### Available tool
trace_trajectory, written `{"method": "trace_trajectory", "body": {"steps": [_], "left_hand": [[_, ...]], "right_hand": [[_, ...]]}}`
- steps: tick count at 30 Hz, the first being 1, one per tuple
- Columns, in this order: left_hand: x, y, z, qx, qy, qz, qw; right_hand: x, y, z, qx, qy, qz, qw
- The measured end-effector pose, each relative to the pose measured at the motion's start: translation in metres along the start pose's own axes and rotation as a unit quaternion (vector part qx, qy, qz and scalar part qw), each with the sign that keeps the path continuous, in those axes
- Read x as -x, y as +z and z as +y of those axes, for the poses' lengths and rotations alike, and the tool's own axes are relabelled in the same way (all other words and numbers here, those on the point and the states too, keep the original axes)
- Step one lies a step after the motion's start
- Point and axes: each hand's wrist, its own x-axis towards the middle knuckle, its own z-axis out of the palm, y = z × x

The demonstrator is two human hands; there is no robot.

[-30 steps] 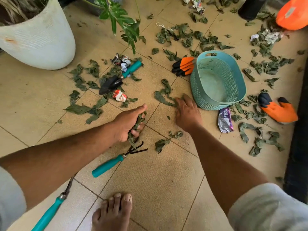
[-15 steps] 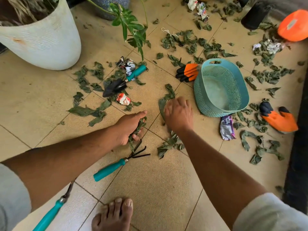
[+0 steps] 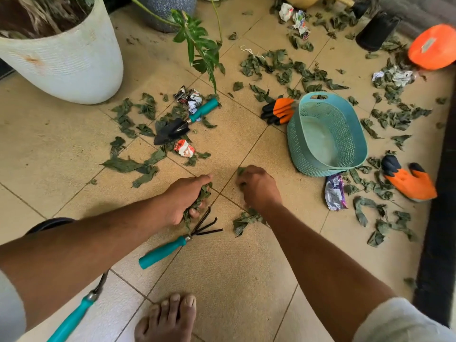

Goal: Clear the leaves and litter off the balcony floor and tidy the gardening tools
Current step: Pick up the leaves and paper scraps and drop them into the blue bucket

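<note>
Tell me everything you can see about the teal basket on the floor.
The basket is teal, oval, and looks like plastic. Its walls are pierced with a fine lattice of holes, its rim is smooth, and a handle slot is cut in the far end. It lies tilted, its opening turned up toward the camera, and nothing shows inside it. It rests on the tiled floor. An orange and black glove lies against its left side, and a crumpled wrapper and leaves lie at its near edge.

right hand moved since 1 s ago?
Yes. The right hand pulled back from the basket toward the left hand, raking leaves along.
</note>
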Motion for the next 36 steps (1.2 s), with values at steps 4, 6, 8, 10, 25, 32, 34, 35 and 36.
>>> {"method": "trace_trajectory", "body": {"steps": [4,6,8,10,25,32,34,35,36], "left_hand": [[0.004,-0.002,0.003,0.009,0.015,0.006,1.0],[0.008,-0.001,0.005,0.006,0.018,0.013,1.0],[0.013,-0.002,0.006,0.007,0.021,0.017,1.0],[0.017,-0.003,0.004,0.009,0.025,0.021,0.999],[0.033,-0.019,-0.006,0.025,0.032,0.034,0.999],[0.039,-0.009,-0.008,0.016,0.029,0.028,0.999],[0.039,-0.011,-0.01,0.01,0.027,0.029,0.999],[0.039,-0.013,-0.012,0.01,0.027,0.028,0.999],[0.04,-0.014,-0.012,0.01,0.027,0.028,0.999]], "right_hand": [[0.033,-0.029,0.008,-0.127,0.02,0.09,0.988],[0.05,-0.04,0.011,-0.17,0.022,0.109,0.979],[0.064,-0.044,0.009,-0.169,0.035,0.039,0.984],[0.074,-0.037,0.005,-0.084,0.007,-0.011,0.996],[0.118,0.019,-0.022,0.023,-0.05,-0.005,0.998],[0.138,0.04,-0.032,0.152,-0.087,-0.023,0.984],[0.13,0.04,-0.024,0.145,-0.048,-0.002,0.988],[0.125,0.037,-0.018,0.137,-0.022,0.012,0.99],[0.121,0.034,-0.011,0.128,0.003,0.02,0.992]]}}
